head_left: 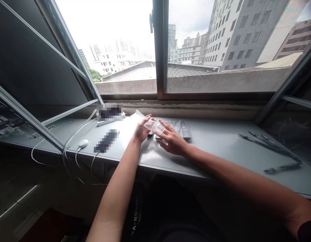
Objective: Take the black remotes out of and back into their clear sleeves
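Note:
My left hand is closed on the edge of a clear plastic bag, holding it just above the grey ledge. My right hand reaches in beside it with fingers stretched out, the fingertips touching the bag. A dark object, partly hidden, lies under the bag between the hands. Just behind my right hand lie two dark remote controls, one of them in clear wrapping.
To the left on the ledge are a blurred dark flat item, a blurred box, a small white oval device and white cables. Thin dark rods lie at the right. A window stands behind.

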Demonstrator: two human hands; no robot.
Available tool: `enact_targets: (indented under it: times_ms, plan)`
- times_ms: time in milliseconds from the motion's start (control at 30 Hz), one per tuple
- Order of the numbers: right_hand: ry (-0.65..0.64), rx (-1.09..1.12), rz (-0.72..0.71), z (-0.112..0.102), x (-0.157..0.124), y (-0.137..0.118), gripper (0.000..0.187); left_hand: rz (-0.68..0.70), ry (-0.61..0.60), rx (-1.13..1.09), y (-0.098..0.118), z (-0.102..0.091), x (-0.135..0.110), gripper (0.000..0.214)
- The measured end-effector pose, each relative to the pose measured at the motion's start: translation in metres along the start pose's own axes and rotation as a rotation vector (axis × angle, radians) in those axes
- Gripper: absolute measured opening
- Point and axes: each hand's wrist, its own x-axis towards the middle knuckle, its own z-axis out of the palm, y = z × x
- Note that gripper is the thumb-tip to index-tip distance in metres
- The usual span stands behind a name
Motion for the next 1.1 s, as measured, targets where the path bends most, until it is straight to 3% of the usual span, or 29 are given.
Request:
enact_targets:
  times_ms: [167,467,633,900,1100]
  plan:
    - [0.001,0.004,0.011,-0.001,0.000,-0.001,0.060,0.009,-0.028,0.020,-0.001,-0.002,0.001,0.037]
    - [0.011,0.023,0.004,0.000,0.002,-0.001,0.068,-0.047,-0.182,0.077,-0.002,-0.002,-0.004,0.047]
    - [0.007,0.024,0.005,0.000,0.002,-0.003,0.075,-0.049,-0.197,0.080,-0.003,-0.003,-0.004,0.048]
    - [0.014,0.071,0.005,-0.001,0.004,-0.006,0.085,0.013,0.005,-0.116,0.001,-0.007,0.003,0.040]
    - [0.135,0.142,-0.035,-0.007,0.007,-0.012,0.068,0.123,0.251,-0.300,0.009,-0.014,0.010,0.022]
